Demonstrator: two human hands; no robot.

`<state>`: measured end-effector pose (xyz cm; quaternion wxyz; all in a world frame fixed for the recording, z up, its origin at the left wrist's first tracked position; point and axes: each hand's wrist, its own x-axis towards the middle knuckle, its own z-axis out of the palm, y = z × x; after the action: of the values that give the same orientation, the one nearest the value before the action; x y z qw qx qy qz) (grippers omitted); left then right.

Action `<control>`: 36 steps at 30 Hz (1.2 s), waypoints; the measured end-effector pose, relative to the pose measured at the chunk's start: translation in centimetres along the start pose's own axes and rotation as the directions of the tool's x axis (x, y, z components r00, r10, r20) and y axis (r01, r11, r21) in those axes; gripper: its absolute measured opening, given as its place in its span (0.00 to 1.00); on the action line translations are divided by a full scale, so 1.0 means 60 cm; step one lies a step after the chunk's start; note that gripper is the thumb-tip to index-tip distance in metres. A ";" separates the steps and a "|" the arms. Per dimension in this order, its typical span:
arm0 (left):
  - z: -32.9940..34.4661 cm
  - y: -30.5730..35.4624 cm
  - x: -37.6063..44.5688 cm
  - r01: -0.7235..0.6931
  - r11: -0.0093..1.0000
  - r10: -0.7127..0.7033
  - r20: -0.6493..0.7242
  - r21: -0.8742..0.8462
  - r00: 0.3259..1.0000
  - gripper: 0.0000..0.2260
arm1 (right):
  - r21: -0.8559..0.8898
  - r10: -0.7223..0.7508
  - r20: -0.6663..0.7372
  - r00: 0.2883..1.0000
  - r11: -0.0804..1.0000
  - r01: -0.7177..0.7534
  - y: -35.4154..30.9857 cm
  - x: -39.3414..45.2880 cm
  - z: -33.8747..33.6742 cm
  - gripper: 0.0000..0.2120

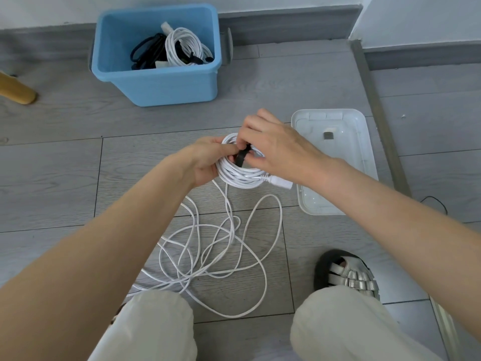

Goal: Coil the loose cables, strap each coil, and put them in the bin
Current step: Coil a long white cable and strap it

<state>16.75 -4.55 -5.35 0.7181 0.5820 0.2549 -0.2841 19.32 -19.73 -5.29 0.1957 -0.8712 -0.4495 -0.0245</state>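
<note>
**White coil held at centre of floor, strap being fitted**

The white coil (239,173) is held above the grey floor (65,165), on the near side of the blue bin (156,82) and well apart from it. The left hand (205,162) grips the coil's left edge, fingers curled round the bundled turns. The right hand (276,149) covers the coil's upper right part; its fingers (250,142) and thumb pinch a black strap (240,158) that passes over the turns. How far the strap closes round the coil cannot be told, as the right hand hides it. A white plug (279,182) sticks out from the coil's right side, under the right wrist.

Nearer the person than the coil, loose white cable (221,256) lies in tangled loops on the floor, running up to the coil.

Inside the bin lie a strapped white coil (184,45) and a black coil (145,53), touching each other.

Just right of the held coil, a white tray (364,142) rests on the floor with a small grey item (328,135) in it. A wooden leg (15,91) stands left of the bin. A sandalled foot (348,274) is planted near the tray's near end.
</note>
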 end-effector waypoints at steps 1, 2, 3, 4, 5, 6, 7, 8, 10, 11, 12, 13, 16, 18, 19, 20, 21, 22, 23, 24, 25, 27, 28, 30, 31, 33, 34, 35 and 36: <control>-0.001 0.002 -0.001 0.009 1.000 -0.009 0.000 -0.004 1.000 0.07 | 0.000 -0.005 -0.042 0.999 1.000 0.005 0.000 -0.001 0.001 0.06; 0.000 0.005 -0.002 0.019 1.000 -0.019 0.002 -0.010 1.000 0.07 | 0.009 -0.002 -0.073 0.997 1.000 0.002 0.001 -0.003 0.002 0.08; 0.000 0.007 -0.003 0.030 0.999 -0.030 0.002 -0.011 1.000 0.08 | 0.029 0.009 -0.091 0.996 1.000 -0.007 0.000 -0.004 0.002 0.08; 0.002 0.010 -0.006 0.044 0.999 -0.044 -0.002 -0.002 0.999 0.09 | 0.049 0.017 -0.101 0.995 0.999 -0.012 -0.003 -0.006 0.003 0.07; 0.004 0.011 -0.008 0.059 0.998 -0.059 -0.004 0.018 0.998 0.09 | 0.058 0.024 -0.105 0.994 0.998 -0.018 -0.005 -0.010 0.003 0.08; 0.005 0.011 -0.010 0.073 0.996 -0.073 -0.007 0.042 0.997 0.09 | 0.061 0.025 -0.101 0.995 0.998 -0.019 -0.008 -0.013 0.005 0.09; 0.005 0.010 -0.012 0.084 0.995 -0.084 -0.010 0.050 0.996 0.08 | 0.061 0.023 -0.087 0.996 0.998 -0.017 -0.012 -0.016 0.007 0.10; 0.005 0.008 -0.013 0.095 0.994 -0.095 -0.011 0.049 0.995 0.08 | 0.062 0.026 -0.078 0.997 0.998 -0.021 -0.014 -0.018 0.010 0.10; 0.003 0.005 -0.013 0.110 0.993 -0.110 -0.018 0.043 0.994 0.06 | 0.087 0.058 -0.081 0.995 0.995 -0.051 -0.018 -0.019 0.014 0.11; 0.003 0.004 -0.013 0.108 0.993 -0.107 -0.028 0.045 0.994 0.06 | 0.105 0.085 -0.086 0.993 0.992 -0.076 -0.019 -0.017 0.014 0.11; 0.001 0.003 -0.011 0.098 0.994 -0.096 -0.041 0.042 0.995 0.05 | 0.121 0.113 -0.093 0.989 0.987 -0.102 -0.020 -0.015 0.013 0.11; 0.000 0.003 -0.009 0.083 0.996 -0.081 -0.050 0.033 0.995 0.04 | 0.138 0.147 -0.095 0.985 0.981 -0.133 -0.020 -0.013 0.011 0.10; -0.004 0.001 -0.001 0.054 0.998 -0.053 -0.043 0.022 0.998 0.05 | 0.146 0.213 -0.094 0.972 0.969 -0.199 -0.017 -0.008 0.005 0.07; -0.005 0.000 0.000 0.051 0.999 -0.050 -0.017 0.019 0.999 0.04 | 0.146 0.227 -0.092 0.969 0.966 -0.213 -0.014 -0.007 0.003 0.06; -0.006 0.000 0.000 0.047 0.999 -0.047 -0.006 0.010 0.999 0.04 | 0.150 0.233 -0.090 0.968 0.964 -0.218 -0.014 -0.007 0.002 0.06; -0.006 0.000 -0.001 0.039 0.999 -0.039 0.007 0.004 0.999 0.04 | 0.159 0.237 -0.091 0.967 0.962 -0.221 -0.013 -0.007 0.000 0.06; -0.006 -0.001 -0.001 0.029 1.000 -0.029 0.023 0.006 0.999 0.04 | 0.171 0.244 -0.094 0.965 0.959 -0.226 -0.012 -0.007 -0.001 0.06; -0.005 -0.001 -0.003 0.018 1.000 -0.019 0.040 0.010 0.999 0.04 | 0.184 0.252 -0.097 0.963 0.955 -0.231 -0.010 -0.007 -0.002 0.07; -0.005 -0.002 -0.003 0.008 1.000 -0.009 0.058 0.012 0.998 0.05 | 0.192 0.259 -0.096 0.961 0.952 -0.238 -0.010 -0.006 -0.003 0.07; -0.005 -0.002 -0.004 0.002 1.000 -0.003 0.077 0.012 0.997 0.05 | 0.196 0.269 -0.095 0.959 0.949 -0.246 -0.009 -0.005 -0.004 0.07; -0.004 -0.002 -0.005 -0.004 1.000 0.002 0.092 0.017 0.996 0.06 | 0.203 0.281 -0.089 0.956 0.944 -0.259 -0.008 -0.004 -0.004 0.07; -0.002 -0.001 -0.007 -0.013 0.999 0.008 0.117 0.039 0.993 0.06 | 0.228 0.320 -0.067 0.945 0.927 -0.298 -0.004 -0.001 -0.002 0.06; 0.000 0.000 -0.008 -0.020 0.999 0.014 0.129 0.047 0.992 0.06 | 0.242 0.349 -0.054 0.936 0.914 -0.327 -0.002 0.001 -0.003 0.06; 0.004 0.001 -0.008 -0.045 0.997 0.035 0.147 0.061 0.989 0.06 | 0.290 0.425 -0.029 0.905 0.870 -0.399 0.003 0.007 -0.004 0.06; 0.005 0.002 -0.007 -0.059 0.996 0.048 0.152 0.064 0.987 0.07 | 0.323 0.466 -0.021 0.884 0.840 -0.436 0.005 0.009 -0.004 0.06; 0.007 0.004 -0.005 -0.075 0.996 0.064 0.169 0.056 0.984 0.08 | 0.403 0.546 -0.019 0.838 0.771 -0.493 0.011 0.012 -0.005 0.04; 0.006 0.005 -0.004 -0.078 0.996 0.068 0.180 0.053 0.981 0.08 | 0.450 0.575 -0.010 0.818 0.733 -0.510 0.014 0.013 -0.005 0.02; 0.004 0.005 -0.004 -0.081 0.995 0.069 0.190 0.056 0.979 0.08 | 0.489 0.594 0.006 0.805 0.700 -0.520 0.017 0.013 -0.005 0.00; 0.002 0.005 -0.004 -0.084 0.994 0.069 0.198 0.068 0.978 0.08 | 0.522 0.606 0.028 0.795 0.669 -0.529 0.020 0.014 -0.004 0.02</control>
<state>16.79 -4.59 -4.95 0.7274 0.5874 0.1496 -0.3217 20.79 -19.78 -5.26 0.4469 -0.8804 -0.1296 0.0914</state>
